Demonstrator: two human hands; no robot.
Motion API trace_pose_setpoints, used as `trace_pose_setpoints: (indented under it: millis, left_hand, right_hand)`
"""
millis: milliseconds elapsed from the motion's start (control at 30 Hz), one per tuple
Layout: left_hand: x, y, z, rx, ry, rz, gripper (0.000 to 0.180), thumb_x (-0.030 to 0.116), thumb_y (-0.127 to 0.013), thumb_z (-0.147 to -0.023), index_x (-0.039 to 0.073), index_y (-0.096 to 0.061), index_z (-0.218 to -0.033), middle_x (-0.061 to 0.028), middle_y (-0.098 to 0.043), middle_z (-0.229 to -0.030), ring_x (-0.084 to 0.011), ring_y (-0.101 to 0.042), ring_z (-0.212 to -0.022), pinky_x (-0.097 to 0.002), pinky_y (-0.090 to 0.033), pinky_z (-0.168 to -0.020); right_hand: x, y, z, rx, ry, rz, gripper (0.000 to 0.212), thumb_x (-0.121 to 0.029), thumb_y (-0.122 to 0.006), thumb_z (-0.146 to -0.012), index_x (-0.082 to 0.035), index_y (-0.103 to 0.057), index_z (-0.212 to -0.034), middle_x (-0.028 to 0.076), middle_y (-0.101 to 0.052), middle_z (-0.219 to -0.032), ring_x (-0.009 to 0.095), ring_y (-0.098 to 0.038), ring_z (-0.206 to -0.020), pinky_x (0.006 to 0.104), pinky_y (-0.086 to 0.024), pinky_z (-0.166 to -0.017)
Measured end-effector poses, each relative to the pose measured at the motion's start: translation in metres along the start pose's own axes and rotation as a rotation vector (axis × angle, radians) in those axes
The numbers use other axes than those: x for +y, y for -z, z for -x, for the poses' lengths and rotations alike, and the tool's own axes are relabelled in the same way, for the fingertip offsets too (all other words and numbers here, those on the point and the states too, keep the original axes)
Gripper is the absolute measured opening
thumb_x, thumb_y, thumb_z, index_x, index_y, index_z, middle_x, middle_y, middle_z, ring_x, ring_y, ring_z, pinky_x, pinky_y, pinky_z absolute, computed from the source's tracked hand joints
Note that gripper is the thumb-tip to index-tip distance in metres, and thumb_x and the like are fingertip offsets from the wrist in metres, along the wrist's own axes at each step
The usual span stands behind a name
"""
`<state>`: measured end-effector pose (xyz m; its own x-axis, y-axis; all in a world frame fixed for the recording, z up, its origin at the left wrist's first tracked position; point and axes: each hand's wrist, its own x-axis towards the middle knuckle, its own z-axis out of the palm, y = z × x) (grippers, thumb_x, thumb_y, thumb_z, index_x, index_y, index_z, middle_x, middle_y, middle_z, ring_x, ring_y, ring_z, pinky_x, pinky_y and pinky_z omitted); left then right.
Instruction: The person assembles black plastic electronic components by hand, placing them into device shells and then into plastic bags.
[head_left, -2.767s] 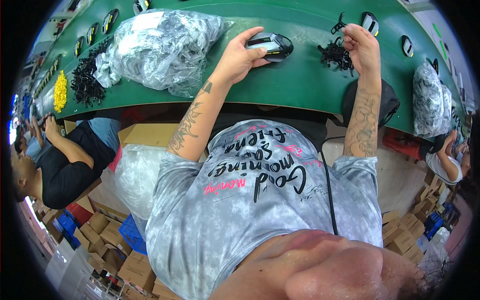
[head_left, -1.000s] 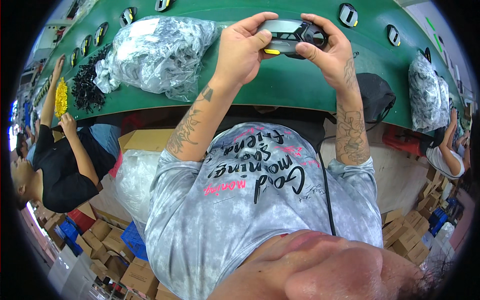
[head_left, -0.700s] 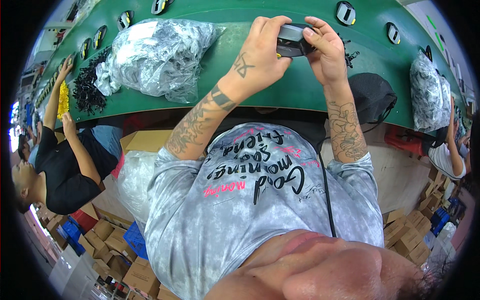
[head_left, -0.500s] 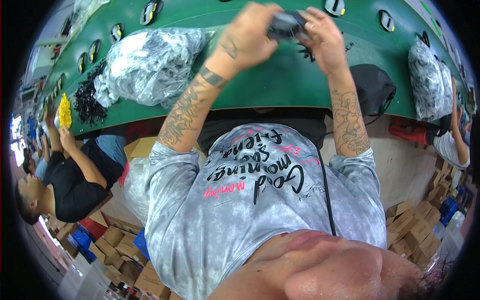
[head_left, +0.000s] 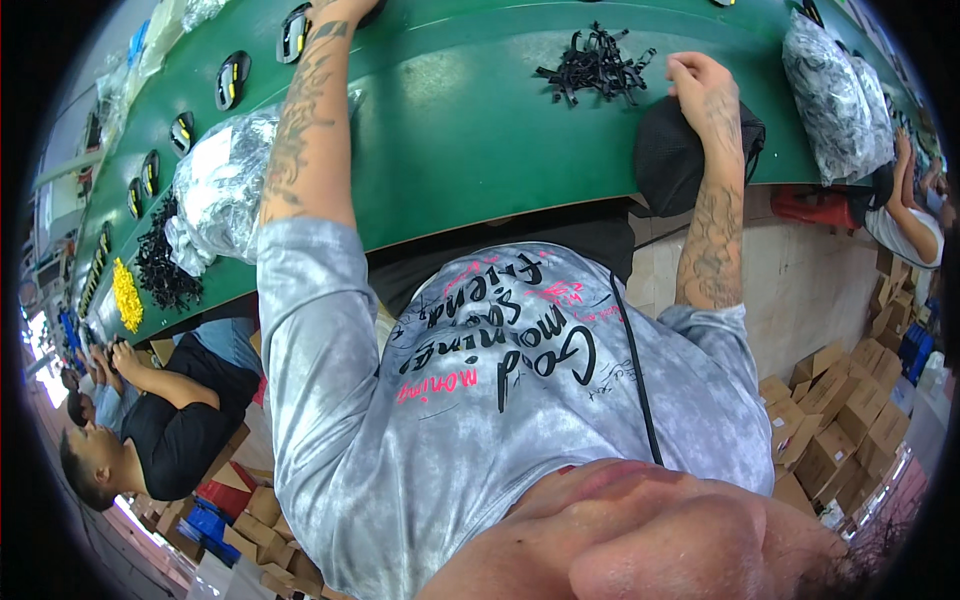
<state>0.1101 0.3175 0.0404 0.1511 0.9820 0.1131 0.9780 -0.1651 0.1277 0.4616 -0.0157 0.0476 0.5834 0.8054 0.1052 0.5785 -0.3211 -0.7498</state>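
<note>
My left hand (head_left: 337, 9) reaches to the far left of the bench, and the picture's upper edge cuts off most of its fingers. A dark rounded thing beside it is only partly visible, so I cannot tell whether the hand holds it. To the right, my right hand (head_left: 704, 84) is closed with the fingers curled in; whatever they may hold is hidden. Just left of that hand lies a loose pile of small black strap-like parts (head_left: 600, 70). A black cloth bag (head_left: 665, 160) with a cord lies under my right wrist.
The green bench (head_left: 470, 140) carries a large clear bag of wrapped parts (head_left: 225, 175) on the left and another bag (head_left: 835, 100) on the right. Black oval devices (head_left: 232, 80) line the far left. Beyond are yellow parts (head_left: 126, 295) and a seated person (head_left: 185, 410). Cardboard boxes (head_left: 835, 430) stand behind me.
My hands were together around a dark device; now they are apart. The left has moved far left, the right nearer and to the right. The black parts pile is now uncovered.
</note>
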Motion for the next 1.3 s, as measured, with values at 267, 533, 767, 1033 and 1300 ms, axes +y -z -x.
trace_pose_setpoints:
  millis: [267,533,767,1033,1300]
  left_hand:
    - [0.041,0.027,0.055,0.093,-0.152,0.474,0.069,0.036,-0.079,-0.076,-0.005,-0.061,-0.128,-0.0327,-0.065,-0.126,-0.0396,-0.064,-0.119,-0.0447,-0.052,-0.101]
    - [0.0,-0.002,0.185,-0.273,0.078,1.705,0.059,0.011,-0.085,-0.086,-0.007,-0.046,-0.127,-0.0148,-0.065,-0.111,-0.0166,-0.067,-0.095,-0.0308,-0.058,-0.084]
    - [-0.004,-0.036,0.23,-0.146,0.407,2.209,0.026,0.005,-0.066,-0.099,-0.005,-0.056,-0.121,-0.0111,-0.069,-0.1,-0.0196,-0.069,-0.09,-0.0364,-0.057,-0.086]
    - [-0.013,-0.002,0.249,-0.346,0.088,1.846,0.055,-0.006,-0.065,-0.091,-0.008,-0.046,-0.143,-0.0151,-0.067,-0.119,-0.0166,-0.069,-0.097,-0.0288,-0.057,-0.086]
    - [-0.001,0.037,0.265,-0.274,-0.024,1.537,0.065,-0.011,-0.071,-0.085,-0.007,-0.049,-0.146,-0.0143,-0.066,-0.12,-0.0182,-0.069,-0.104,-0.0294,-0.059,-0.09]
  right_hand:
    - [-0.009,-0.033,-0.065,-0.428,-0.273,0.649,0.049,-0.047,-0.071,-0.088,0.002,-0.075,-0.093,0.012,-0.075,-0.082,0.023,-0.073,-0.074,0.0386,-0.058,-0.075]
    - [0.019,-0.016,-0.077,-0.188,0.014,-0.272,0.025,-0.024,-0.059,-0.104,-0.005,-0.07,-0.116,0.009,-0.072,-0.096,0.019,-0.072,-0.095,0.0315,-0.059,-0.08]
    - [-0.119,-0.078,0.064,-0.765,0.093,-0.599,0.026,-0.025,-0.064,-0.103,-0.008,-0.069,-0.122,-0.003,-0.063,-0.08,0.005,-0.06,-0.068,0.0199,-0.045,-0.055]
    - [-0.119,-0.146,0.061,-0.719,0.107,-0.44,0.02,-0.015,-0.075,-0.092,0.001,-0.072,-0.103,0.002,-0.07,-0.084,0.008,-0.062,-0.075,0.0242,-0.05,-0.069]
    - [-0.145,-0.123,0.064,-0.76,0.264,-0.518,0.021,-0.015,-0.072,-0.096,-0.004,-0.059,-0.107,0.0,-0.068,-0.094,0.008,-0.061,-0.086,0.0226,-0.047,-0.075]
